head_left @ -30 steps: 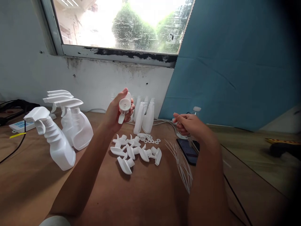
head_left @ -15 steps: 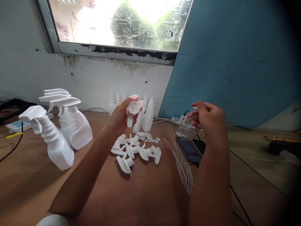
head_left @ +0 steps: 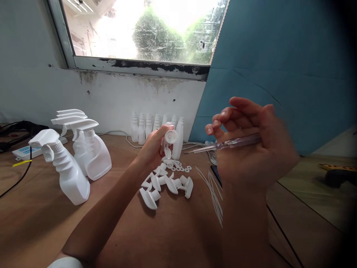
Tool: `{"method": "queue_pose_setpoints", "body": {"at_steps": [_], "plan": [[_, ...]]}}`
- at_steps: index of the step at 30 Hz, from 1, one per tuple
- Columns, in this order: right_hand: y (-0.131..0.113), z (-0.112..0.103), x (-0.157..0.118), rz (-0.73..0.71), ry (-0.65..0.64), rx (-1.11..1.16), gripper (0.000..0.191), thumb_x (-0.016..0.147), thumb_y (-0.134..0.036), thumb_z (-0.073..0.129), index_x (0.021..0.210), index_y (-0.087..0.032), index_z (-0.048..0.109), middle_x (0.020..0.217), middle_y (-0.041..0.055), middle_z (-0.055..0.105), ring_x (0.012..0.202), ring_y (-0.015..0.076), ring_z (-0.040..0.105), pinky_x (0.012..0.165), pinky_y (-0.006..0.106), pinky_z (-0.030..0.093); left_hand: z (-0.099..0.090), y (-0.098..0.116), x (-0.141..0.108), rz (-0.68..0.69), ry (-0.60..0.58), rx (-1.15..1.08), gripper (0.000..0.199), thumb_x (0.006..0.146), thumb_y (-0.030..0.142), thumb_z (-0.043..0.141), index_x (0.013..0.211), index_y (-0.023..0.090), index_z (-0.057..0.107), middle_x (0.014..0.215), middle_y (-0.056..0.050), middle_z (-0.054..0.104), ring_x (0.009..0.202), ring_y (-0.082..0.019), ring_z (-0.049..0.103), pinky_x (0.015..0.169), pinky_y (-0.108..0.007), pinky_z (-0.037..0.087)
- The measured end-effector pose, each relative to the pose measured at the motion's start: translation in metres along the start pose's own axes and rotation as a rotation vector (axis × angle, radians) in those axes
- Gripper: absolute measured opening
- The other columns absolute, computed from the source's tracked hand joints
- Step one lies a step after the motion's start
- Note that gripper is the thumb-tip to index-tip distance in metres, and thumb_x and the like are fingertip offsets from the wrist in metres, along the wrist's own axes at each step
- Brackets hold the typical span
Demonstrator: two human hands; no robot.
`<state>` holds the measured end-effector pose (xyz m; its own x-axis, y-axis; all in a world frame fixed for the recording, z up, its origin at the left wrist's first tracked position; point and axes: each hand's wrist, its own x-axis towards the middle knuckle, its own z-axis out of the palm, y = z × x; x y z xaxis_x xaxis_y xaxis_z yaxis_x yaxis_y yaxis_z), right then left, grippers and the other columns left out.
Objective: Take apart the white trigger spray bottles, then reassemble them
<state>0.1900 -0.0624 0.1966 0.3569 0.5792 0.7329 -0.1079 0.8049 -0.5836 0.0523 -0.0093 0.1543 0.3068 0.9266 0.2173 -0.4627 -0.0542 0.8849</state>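
My left hand [head_left: 152, 147] is closed around a white trigger spray head [head_left: 167, 147], its round collar turned toward me. In my right hand [head_left: 251, 137] a thin screwdriver [head_left: 234, 142] with a clear handle lies across the palm, held under the thumb. The other fingers are curled loosely above it. The metal tip points left toward the spray head and is apart from it. Below my left hand lies a loose pile of white spray heads [head_left: 158, 181] on the brown table. Small white ring washers [head_left: 181, 166] lie just behind that pile.
White spray bottles with heads fitted [head_left: 73, 175] stand at the left. Several headless bottles [head_left: 141, 128] line the wall. Thin white tubes [head_left: 213, 193] lie near my right forearm, beside a partly hidden dark phone-like object [head_left: 215, 173]. Cables run along the back.
My right hand has come nearer and turned palm up, showing the screwdriver. The left hand still holds the spray head, now slightly lower and to the right in view.
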Motion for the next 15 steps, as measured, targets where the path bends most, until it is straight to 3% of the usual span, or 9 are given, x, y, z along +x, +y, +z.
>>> {"method": "queue_pose_setpoints", "body": {"at_steps": [3,6,15], "plan": [[0.003,0.002,-0.002,-0.132,0.064,-0.126,0.027,0.09,-0.029,0.041,0.072,-0.02,0.06,0.055,-0.0021,0.039,0.045,0.0112,0.043,0.044,0.026,0.031,-0.001,-0.001,0.0,0.013,0.014,0.006,0.029,0.081,0.037,0.058,0.063,0.019,0.045,0.05,0.004,0.039,0.039,-0.005,0.036,0.037,-0.02,0.027],[0.004,0.006,-0.007,-0.19,0.088,-0.287,0.032,0.091,-0.029,0.043,0.063,-0.02,0.057,0.05,-0.0035,0.04,0.033,0.0072,0.032,0.038,0.025,0.02,-0.002,-0.001,0.0,0.024,0.022,-0.002,0.029,0.081,0.037,0.058,0.063,0.019,0.045,0.05,0.004,0.039,0.039,-0.006,0.037,0.038,-0.02,0.029],[0.003,0.01,-0.017,-0.228,0.096,-0.422,0.044,0.095,-0.037,0.046,0.055,-0.021,0.057,0.043,-0.0024,0.044,0.034,0.0104,0.043,0.038,0.027,0.031,-0.005,0.001,0.004,0.018,0.055,0.002,0.029,0.079,0.038,0.059,0.063,0.019,0.045,0.053,0.004,0.04,0.041,-0.005,0.035,0.038,-0.019,0.029]]}}
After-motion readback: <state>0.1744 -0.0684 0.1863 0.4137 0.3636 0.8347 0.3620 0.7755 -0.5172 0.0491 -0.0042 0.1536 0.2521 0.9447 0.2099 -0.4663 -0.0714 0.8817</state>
